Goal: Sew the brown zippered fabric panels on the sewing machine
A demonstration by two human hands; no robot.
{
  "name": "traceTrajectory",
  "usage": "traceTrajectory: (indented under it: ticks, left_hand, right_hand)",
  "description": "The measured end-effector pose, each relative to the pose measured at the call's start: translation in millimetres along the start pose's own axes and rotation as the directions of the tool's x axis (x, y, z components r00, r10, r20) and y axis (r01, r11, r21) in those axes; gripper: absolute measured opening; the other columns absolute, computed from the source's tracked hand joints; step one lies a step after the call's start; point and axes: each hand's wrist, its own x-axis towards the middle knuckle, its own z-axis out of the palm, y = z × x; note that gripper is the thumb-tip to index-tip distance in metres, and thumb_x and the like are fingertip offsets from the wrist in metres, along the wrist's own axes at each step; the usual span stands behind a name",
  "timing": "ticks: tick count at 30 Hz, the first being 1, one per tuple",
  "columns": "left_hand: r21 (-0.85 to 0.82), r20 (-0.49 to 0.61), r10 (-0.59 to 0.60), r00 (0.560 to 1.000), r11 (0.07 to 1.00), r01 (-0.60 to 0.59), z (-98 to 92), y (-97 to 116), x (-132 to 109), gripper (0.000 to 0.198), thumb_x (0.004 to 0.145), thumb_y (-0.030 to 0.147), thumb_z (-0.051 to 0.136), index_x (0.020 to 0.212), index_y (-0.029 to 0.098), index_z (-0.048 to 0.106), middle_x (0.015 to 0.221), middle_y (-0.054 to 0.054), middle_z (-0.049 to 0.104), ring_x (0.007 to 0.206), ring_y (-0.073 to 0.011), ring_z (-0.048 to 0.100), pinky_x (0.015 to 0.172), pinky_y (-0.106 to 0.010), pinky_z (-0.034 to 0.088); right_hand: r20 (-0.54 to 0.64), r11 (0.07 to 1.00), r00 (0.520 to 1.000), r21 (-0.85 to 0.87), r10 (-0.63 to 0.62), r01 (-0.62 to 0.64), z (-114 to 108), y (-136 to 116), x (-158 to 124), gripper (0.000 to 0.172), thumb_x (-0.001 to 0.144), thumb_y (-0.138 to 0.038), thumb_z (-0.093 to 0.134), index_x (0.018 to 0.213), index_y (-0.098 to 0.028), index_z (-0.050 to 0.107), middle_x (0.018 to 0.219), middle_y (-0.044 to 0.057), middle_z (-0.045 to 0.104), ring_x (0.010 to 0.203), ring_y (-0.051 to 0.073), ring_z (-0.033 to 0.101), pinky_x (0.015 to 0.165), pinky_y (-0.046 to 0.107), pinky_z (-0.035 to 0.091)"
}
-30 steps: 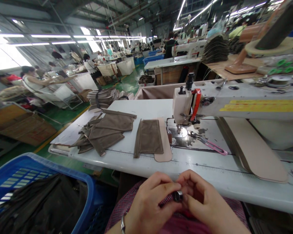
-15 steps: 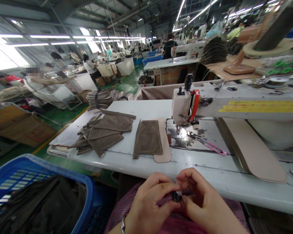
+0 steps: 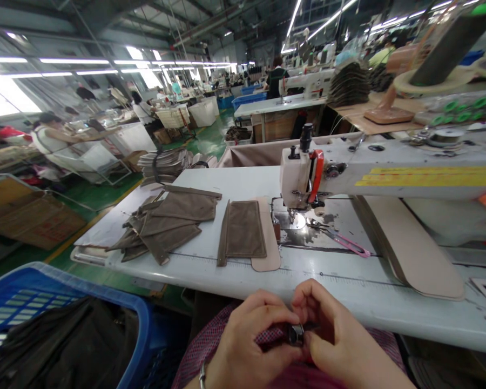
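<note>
Over my lap, in front of the table edge, my left hand [image 3: 259,337] and my right hand [image 3: 332,335] meet with curled fingers. Between them is a small shiny metal bobbin case [image 3: 295,334], gripped from both sides and partly hidden by the fingertips. Beyond the hands stands the sewing machine head [image 3: 302,175]. A pair of pink-handled snips [image 3: 348,244] lies by its needle plate. Left of the needle, a brown stitched fabric panel [image 3: 245,229] rests partly over a beige rounded panel [image 3: 269,259].
Several brown fabric pieces [image 3: 174,216] are heaped on the table's left. A blue basket [image 3: 143,329] of dark fabric stands at lower left. A stack of beige panels [image 3: 421,248] lies under the machine arm. Thread cones and people at other machines are farther back.
The view has shifted slightly to the right. The bobbin case has turned a little between my fingers and more of its shiny side shows; both hands stay together around it.
</note>
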Motion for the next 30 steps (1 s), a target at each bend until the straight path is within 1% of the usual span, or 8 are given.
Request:
traceTrajectory:
  ticks: [5, 8, 10, 12, 15, 17, 22, 30]
  left_hand:
    - [-0.112, 0.045, -0.027, 0.999, 0.993, 0.031, 1.1, -3.2, -1.5, 0.038, 0.06, 0.009, 0.083, 0.095, 0.021, 0.071, 0.091, -0.003, 0.069, 0.085, -0.017, 0.066, 0.079, -0.025, 0.052]
    - [-0.016, 0.033, 0.043, 0.999, 0.999, -0.043, 2.2, -1.2, -1.8, 0.038, 0.061, 0.004, 0.077, 0.095, 0.018, 0.07, 0.091, -0.006, 0.069, 0.084, -0.0175, 0.065, 0.077, -0.024, 0.052]
    - [-0.011, 0.027, 0.049, 0.998, 0.999, -0.049, 3.0, 0.5, -1.9, 0.038, 0.06, 0.002, 0.075, 0.095, 0.017, 0.07, 0.09, -0.006, 0.068, 0.083, -0.0175, 0.065, 0.076, -0.024, 0.052]
    - [-0.132, 0.036, -0.029, 0.999, 0.991, 0.033, 3.8, 0.7, -2.3, 0.037, 0.06, 0.003, 0.074, 0.094, 0.018, 0.07, 0.091, -0.005, 0.067, 0.084, -0.0176, 0.065, 0.077, -0.025, 0.053]
    - [-0.388, 0.09, -0.162, 0.983, 0.903, 0.184, 5.0, -2.0, -3.6, 0.033, 0.064, 0.005, 0.073, 0.094, 0.019, 0.07, 0.094, -0.006, 0.065, 0.086, -0.018, 0.065, 0.077, -0.027, 0.054]
    - [-0.443, 0.095, -0.174, 0.98, 0.874, 0.198, 5.4, -3.8, -4.2, 0.033, 0.064, 0.005, 0.073, 0.094, 0.019, 0.07, 0.095, -0.006, 0.063, 0.086, -0.0179, 0.065, 0.077, -0.027, 0.054]
    - [-0.258, -0.004, -0.118, 0.993, 0.96, 0.113, 4.6, -2.7, -2.2, 0.039, 0.059, -0.001, 0.071, 0.093, 0.018, 0.07, 0.09, -0.006, 0.065, 0.08, -0.0168, 0.064, 0.071, -0.025, 0.053]
    - [-0.26, -0.071, -0.105, 0.992, 0.962, 0.083, 9.8, -4.9, -2.9, 0.035, 0.061, 0.002, 0.071, 0.092, 0.018, 0.068, 0.089, -0.005, 0.063, 0.079, -0.0165, 0.063, 0.07, -0.025, 0.054]
  right_hand:
    - [0.206, 0.967, 0.976, 0.226, 0.07, -0.117, -2.4, -0.6, 1.2, 0.031, 0.056, -0.013, 0.047, 0.085, -0.023, 0.04, 0.069, -0.008, 0.049, 0.055, 0.007, 0.047, 0.046, 0.018, 0.031]
    - [0.226, 0.948, 0.97, 0.282, 0.085, -0.149, -4.6, 3.0, 3.3, 0.033, 0.053, -0.009, 0.045, 0.083, -0.022, 0.04, 0.07, -0.008, 0.05, 0.054, 0.005, 0.048, 0.043, 0.015, 0.029]
    - [0.258, 0.936, 0.961, 0.306, 0.096, -0.175, -6.1, 2.9, 3.5, 0.034, 0.054, -0.006, 0.046, 0.083, -0.021, 0.04, 0.072, -0.009, 0.051, 0.052, 0.004, 0.049, 0.042, 0.014, 0.031]
    - [0.315, 0.912, 0.943, 0.347, 0.108, -0.22, -7.0, 0.1, 2.2, 0.032, 0.058, -0.005, 0.051, 0.084, -0.021, 0.04, 0.072, -0.008, 0.052, 0.05, 0.005, 0.051, 0.042, 0.015, 0.036]
    - [0.355, 0.861, 0.93, 0.441, 0.091, -0.252, -7.0, -6.4, -1.0, 0.031, 0.066, -0.012, 0.062, 0.086, -0.021, 0.041, 0.074, -0.007, 0.051, 0.054, 0.006, 0.051, 0.045, 0.018, 0.045]
    - [0.353, 0.84, 0.933, 0.485, 0.068, -0.245, -6.5, -9.8, -2.8, 0.033, 0.067, -0.016, 0.068, 0.086, -0.02, 0.042, 0.075, -0.007, 0.051, 0.056, 0.006, 0.049, 0.046, 0.018, 0.047]
    - [0.354, 0.848, 0.932, 0.469, 0.072, -0.244, -6.3, -12.1, -2.9, 0.032, 0.068, -0.017, 0.07, 0.085, -0.019, 0.043, 0.072, -0.007, 0.052, 0.052, 0.004, 0.048, 0.045, 0.016, 0.047]
    - [0.342, 0.875, 0.937, 0.429, 0.072, -0.224, -6.9, -10.3, -0.3, 0.027, 0.068, -0.014, 0.066, 0.081, -0.019, 0.043, 0.069, -0.007, 0.054, 0.049, 0.005, 0.051, 0.046, 0.017, 0.047]
